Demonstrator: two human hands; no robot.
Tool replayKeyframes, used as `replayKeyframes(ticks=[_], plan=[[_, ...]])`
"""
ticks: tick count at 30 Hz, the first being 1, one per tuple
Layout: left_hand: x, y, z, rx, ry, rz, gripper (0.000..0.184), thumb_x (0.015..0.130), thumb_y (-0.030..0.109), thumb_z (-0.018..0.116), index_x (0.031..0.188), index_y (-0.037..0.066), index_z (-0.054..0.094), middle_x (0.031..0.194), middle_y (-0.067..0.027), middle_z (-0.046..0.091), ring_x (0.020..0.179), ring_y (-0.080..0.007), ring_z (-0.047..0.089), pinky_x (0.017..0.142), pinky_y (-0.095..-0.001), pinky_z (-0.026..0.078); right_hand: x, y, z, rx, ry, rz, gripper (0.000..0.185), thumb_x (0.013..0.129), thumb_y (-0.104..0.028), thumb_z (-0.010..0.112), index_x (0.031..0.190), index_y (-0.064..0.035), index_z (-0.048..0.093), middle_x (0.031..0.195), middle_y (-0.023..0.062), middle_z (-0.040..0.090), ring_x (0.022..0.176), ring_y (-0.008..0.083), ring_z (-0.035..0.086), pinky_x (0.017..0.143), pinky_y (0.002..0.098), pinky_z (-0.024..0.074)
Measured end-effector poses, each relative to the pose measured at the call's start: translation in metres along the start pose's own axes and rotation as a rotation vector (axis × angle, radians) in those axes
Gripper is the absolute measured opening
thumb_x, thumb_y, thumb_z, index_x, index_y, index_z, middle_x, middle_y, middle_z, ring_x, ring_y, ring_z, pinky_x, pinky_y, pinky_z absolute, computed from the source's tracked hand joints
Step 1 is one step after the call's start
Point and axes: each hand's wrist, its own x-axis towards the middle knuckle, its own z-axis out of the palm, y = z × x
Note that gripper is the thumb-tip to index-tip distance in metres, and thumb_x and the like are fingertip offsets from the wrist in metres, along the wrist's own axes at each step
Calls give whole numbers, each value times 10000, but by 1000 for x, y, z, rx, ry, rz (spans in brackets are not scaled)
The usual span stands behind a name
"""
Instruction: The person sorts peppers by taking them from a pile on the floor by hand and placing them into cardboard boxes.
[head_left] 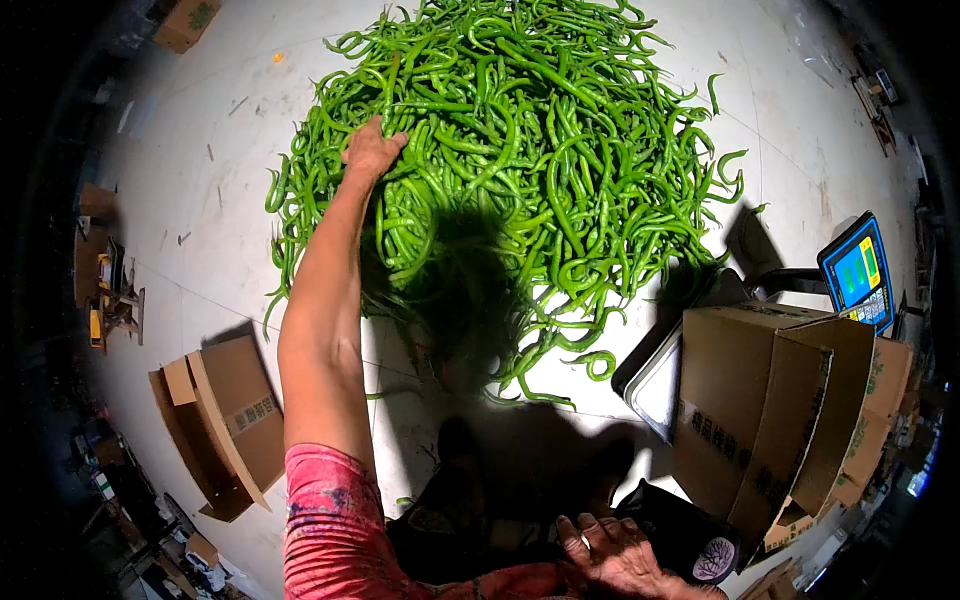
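Note:
A large heap of long, curly green peppers (580, 180) lies on the pale floor. My left hand (371, 150) reaches out to the left part of the heap, its fingertips among the peppers; a finger and thumb show, but what they may hold is hidden. Low in the view, near my body, my right hand (610, 548) rests with its fingers spread and nothing in it. A ring sits on one of its fingers. Shadow falls over the near middle of the heap.
On the right, a cardboard box (728, 410) stands on a scale (655, 385) with a lit blue display (855, 272). An open cardboard box (240, 410) is on the floor at the left. Another box (187, 22) lies at the top left. Loose peppers are scattered around the heap.

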Motion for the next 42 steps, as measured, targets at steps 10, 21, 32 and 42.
replayKeyframes(ticks=[10, 21, 32, 42], plan=[[-72, 13, -22, -164, 38, 188, 480, 846, 335, 614, 1132, -31, 492, 928, -287, 637, 886, -471, 596, 847, -530, 423, -2, -10, -11, -36, 46, 11, 461, 771, -133, 555, 1221, -32, 567, 1085, 168, 603, 921, 293, 589, 790, 410, 498], [-231, 80, -103, -640, 76, 288, 339, 889, 170, 626, 1133, -34, 511, 944, -157, 652, 853, -268, 613, 816, -355, 454, -12, -30, -49, -64, -39, -54, 496, 787, -152, 568, 1257, 3, 528, 1103, 185, 605, 905, 291, 614, 798, 389, 486], [-299, 131, -191, -1581, -424, 176, 253, 919, 188, 602, 1082, 40, 476, 855, -71, 571, 757, -159, 562, 710, -315, 487, -43, -37, -29, -124, 85, -63, 457, 743, -123, 563, 1186, -12, 570, 940, 115, 565, 798, 231, 529, 703, 331, 421], [-356, 155, -244, -2023, -712, 109, 258, 982, 184, 494, 1188, 31, 471, 842, -52, 500, 689, -115, 437, 579, -241, 394, -51, -23, -15, 79, 342, -43, 388, 775, -115, 618, 1153, -39, 570, 916, 124, 597, 782, 305, 582, 650, 427, 462]])
